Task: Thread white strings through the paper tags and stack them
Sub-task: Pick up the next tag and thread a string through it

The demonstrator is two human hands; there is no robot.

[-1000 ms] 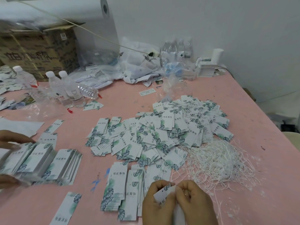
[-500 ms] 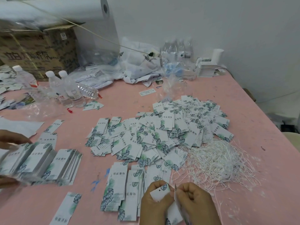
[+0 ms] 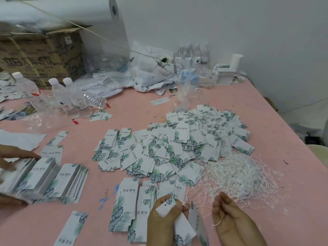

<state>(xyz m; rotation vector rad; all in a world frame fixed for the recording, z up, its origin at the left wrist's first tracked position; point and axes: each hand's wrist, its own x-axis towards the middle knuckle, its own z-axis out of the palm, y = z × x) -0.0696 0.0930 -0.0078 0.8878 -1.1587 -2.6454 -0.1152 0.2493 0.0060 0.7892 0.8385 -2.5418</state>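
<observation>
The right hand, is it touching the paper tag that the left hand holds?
Apart. The head view shows bare pink table between the right hand and the paper tag pinched in the left hand.

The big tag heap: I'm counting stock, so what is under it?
Under the heap of tags only the pink table shows around its edges. Lower tags are covered, so their number is hidden.

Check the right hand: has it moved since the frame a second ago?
Yes. The right hand was pressed against the left hand at the tag; now it has pulled away rightward, toward the string pile, drawing a string.
</observation>
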